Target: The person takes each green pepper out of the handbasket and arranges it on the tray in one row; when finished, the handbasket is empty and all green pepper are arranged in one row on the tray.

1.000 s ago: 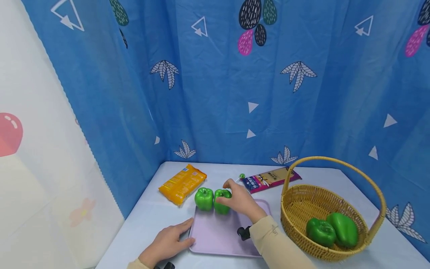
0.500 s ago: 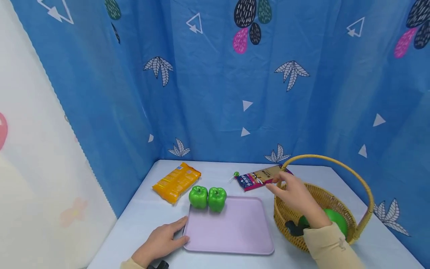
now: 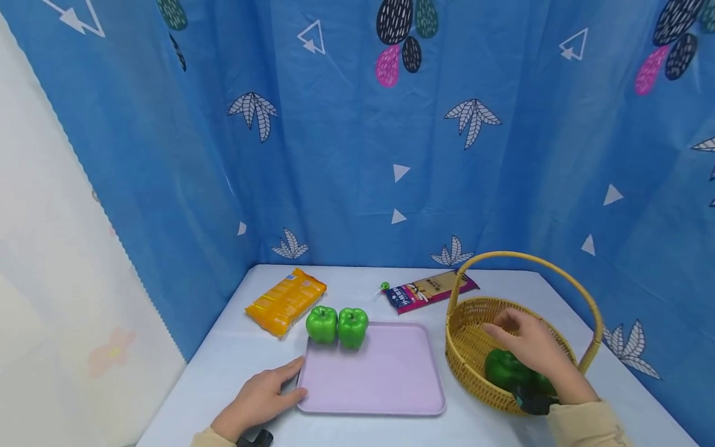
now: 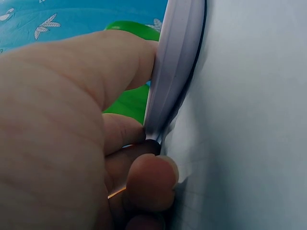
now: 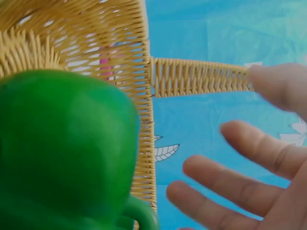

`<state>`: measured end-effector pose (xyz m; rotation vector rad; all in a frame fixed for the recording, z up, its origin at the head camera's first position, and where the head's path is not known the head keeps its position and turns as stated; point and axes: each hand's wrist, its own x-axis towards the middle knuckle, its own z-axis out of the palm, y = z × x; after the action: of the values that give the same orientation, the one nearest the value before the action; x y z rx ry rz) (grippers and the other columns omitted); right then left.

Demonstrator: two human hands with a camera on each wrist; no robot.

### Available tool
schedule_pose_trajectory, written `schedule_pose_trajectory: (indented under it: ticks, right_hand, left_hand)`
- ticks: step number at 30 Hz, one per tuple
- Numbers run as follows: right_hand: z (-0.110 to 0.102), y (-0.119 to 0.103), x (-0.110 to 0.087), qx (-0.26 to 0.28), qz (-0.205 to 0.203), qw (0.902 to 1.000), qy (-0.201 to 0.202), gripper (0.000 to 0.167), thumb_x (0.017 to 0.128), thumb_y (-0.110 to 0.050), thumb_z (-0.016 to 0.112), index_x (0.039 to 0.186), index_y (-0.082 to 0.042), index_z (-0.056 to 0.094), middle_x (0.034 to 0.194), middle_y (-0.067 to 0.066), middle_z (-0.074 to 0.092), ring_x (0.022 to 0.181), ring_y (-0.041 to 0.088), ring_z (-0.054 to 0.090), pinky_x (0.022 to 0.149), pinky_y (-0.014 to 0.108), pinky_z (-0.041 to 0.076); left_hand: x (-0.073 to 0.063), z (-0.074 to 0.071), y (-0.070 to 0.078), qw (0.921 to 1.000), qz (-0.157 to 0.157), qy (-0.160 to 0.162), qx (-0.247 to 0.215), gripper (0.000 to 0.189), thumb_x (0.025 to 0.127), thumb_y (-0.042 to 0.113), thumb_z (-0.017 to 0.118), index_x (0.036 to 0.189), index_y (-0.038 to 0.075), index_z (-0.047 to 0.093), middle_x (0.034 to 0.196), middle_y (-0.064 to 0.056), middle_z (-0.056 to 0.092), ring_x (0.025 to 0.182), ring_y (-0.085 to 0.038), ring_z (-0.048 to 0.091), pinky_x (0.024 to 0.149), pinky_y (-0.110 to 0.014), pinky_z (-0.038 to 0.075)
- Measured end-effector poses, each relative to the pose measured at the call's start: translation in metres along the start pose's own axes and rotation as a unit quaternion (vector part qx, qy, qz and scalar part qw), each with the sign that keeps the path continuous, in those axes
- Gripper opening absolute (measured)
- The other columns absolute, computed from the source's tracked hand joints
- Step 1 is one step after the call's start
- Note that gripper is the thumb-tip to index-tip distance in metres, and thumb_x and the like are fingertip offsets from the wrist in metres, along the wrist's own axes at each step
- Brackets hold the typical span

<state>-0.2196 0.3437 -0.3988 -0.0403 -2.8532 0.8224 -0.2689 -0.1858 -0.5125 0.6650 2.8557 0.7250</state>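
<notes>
My left hand (image 3: 259, 397) rests at the left edge of a lilac tray (image 3: 374, 385), its thumb and fingertips touching the rim (image 4: 172, 62). Two green bell peppers, one on the left (image 3: 321, 324) and one on the right (image 3: 352, 328), stand side by side at the tray's back left corner. Over the wicker basket (image 3: 463, 366) is my right hand (image 3: 533, 347), fingers loosely spread with nothing in them. Below it in the basket lies a dark green pepper (image 3: 505, 369); another beside it is mostly hidden by the wrist. The right wrist view shows a pepper (image 5: 67, 148) close up, apart from the fingertips.
An orange packet (image 3: 286, 302) lies at the back left of the white table. Farther right are a small green lollipop (image 3: 385, 286) and a purple-and-tan packet (image 3: 427, 292). The basket's tall arched handle (image 3: 519, 253) rises around the right hand. A blue curtain (image 3: 335, 155) hangs behind.
My right hand has left the pepper on the tray and moved right, then down over the peppers in the basket. My left hand keeps its place at the tray edge. The view has shifted slightly.
</notes>
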Motion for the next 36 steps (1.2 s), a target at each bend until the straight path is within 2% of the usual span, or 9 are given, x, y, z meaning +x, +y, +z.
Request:
schedule_pose_trajectory:
  ticks: [6,11,17,22,26,30,36]
  right_hand:
    - [0.007,0.011,0.002,0.009,0.002,1.0000,0.000,0.042,0.098,-0.053,0.065,0.102,-0.011,0.067,0.094,0.002,0.069,0.089,0.019,0.065,0.067,0.033,0.052]
    - [0.007,0.012,0.004,0.014,0.003,0.9998,-0.014,0.042,0.099,-0.052,0.065,0.104,-0.010,0.066,0.095,0.002,0.069,0.086,0.016,0.064,0.064,0.032,0.052]
    - [0.008,0.018,0.011,0.021,0.011,0.9996,-0.017,0.044,0.099,-0.051,0.065,0.106,-0.008,0.065,0.098,0.005,0.069,0.085,0.019,0.066,0.062,0.033,0.052]
    - [0.015,0.023,0.018,0.019,0.002,0.9995,-0.025,0.039,0.099,-0.046,0.068,0.101,-0.007,0.066,0.096,0.005,0.069,0.085,0.019,0.065,0.063,0.032,0.053]
    - [0.022,0.027,0.020,0.021,0.000,0.9979,-0.061,0.035,0.096,-0.043,0.072,0.094,-0.009,0.067,0.087,0.003,0.065,0.076,0.019,0.057,0.061,0.033,0.049]
    - [0.029,0.032,0.020,0.014,-0.010,0.9922,-0.123,0.034,0.089,-0.042,0.079,0.097,-0.011,0.068,0.091,0.001,0.066,0.081,0.017,0.057,0.068,0.032,0.051]
    - [0.030,0.032,0.021,0.045,-0.069,0.9825,-0.167,0.032,0.084,-0.026,0.083,0.104,-0.006,0.068,0.097,0.004,0.068,0.089,0.019,0.062,0.074,0.034,0.056]
  left_hand:
    - [-0.001,0.001,-0.003,0.9998,-0.003,-0.009,-0.015,0.082,0.093,0.066,0.062,0.154,0.012,0.049,0.153,-0.004,0.056,0.136,-0.032,0.057,0.110,-0.055,0.050]
    - [-0.001,0.002,-0.003,0.9998,-0.007,-0.011,-0.016,0.083,0.093,0.066,0.063,0.153,0.011,0.049,0.153,-0.004,0.056,0.136,-0.033,0.057,0.110,-0.056,0.050]
    - [-0.001,0.002,-0.003,0.9999,0.001,-0.008,-0.010,0.083,0.093,0.065,0.063,0.153,0.010,0.050,0.153,-0.005,0.056,0.136,-0.032,0.058,0.110,-0.055,0.050]
    - [-0.001,0.002,-0.003,0.9999,0.002,-0.011,-0.008,0.083,0.093,0.066,0.062,0.153,0.009,0.050,0.152,-0.005,0.056,0.135,-0.032,0.058,0.109,-0.056,0.051]
    - [0.000,0.003,-0.002,0.9999,0.007,-0.011,-0.008,0.083,0.093,0.066,0.062,0.153,0.008,0.050,0.152,-0.005,0.056,0.135,-0.032,0.058,0.109,-0.056,0.050]
    - [0.001,0.003,-0.002,0.9999,0.005,-0.010,-0.004,0.083,0.093,0.066,0.062,0.153,0.009,0.050,0.152,-0.005,0.057,0.135,-0.032,0.058,0.109,-0.055,0.051]
    - [0.003,0.001,-0.003,0.9999,-0.003,-0.012,-0.005,0.084,0.093,0.066,0.062,0.153,0.009,0.049,0.153,-0.005,0.056,0.136,-0.033,0.057,0.110,-0.056,0.050]
